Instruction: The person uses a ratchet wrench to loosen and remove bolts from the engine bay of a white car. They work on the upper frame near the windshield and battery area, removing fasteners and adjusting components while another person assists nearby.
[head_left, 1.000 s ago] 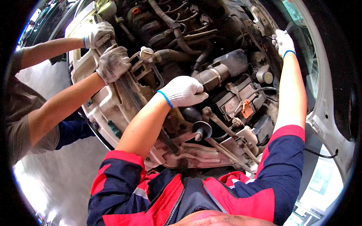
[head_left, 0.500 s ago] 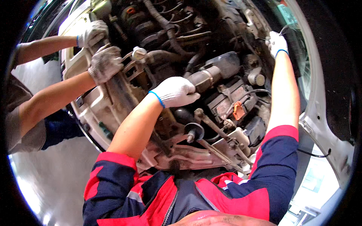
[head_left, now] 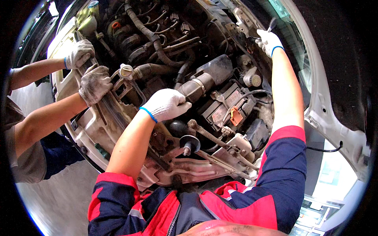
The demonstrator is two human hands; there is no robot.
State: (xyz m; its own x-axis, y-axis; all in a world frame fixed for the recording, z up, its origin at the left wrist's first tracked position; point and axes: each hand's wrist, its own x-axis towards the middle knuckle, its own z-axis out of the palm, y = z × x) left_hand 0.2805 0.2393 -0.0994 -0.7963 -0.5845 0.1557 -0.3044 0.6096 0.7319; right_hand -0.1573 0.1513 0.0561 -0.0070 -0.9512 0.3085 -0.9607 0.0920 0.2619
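Note:
My left hand (head_left: 167, 105), in a white knit glove with a blue cuff, has its fingers curled closed beside the grey air intake duct (head_left: 195, 88). Whatever those fingers may hold is hidden. At the far right of the engine bay, my right hand (head_left: 269, 41), gloved alike, is closed around a slim tool (head_left: 271, 24) with a dark, rounded end sticking out above the glove. A metal bracket (head_left: 245, 21) on the rear wall of the bay lies just left of this hand. The battery (head_left: 224, 106) sits between my two arms.
Two gloved hands of another person, one (head_left: 80, 54) above the other (head_left: 95, 84), rest on the car's front crossmember at left. A threaded strut top (head_left: 189, 145) pokes up near me. The raised hood (head_left: 334, 70) and windshield (head_left: 303, 51) bound the right side.
The whole view has shifted, so the engine bay and hands sit further left. My right hand stays at the rear of the bay; the tool's end now points more upright. My left hand remains closed.

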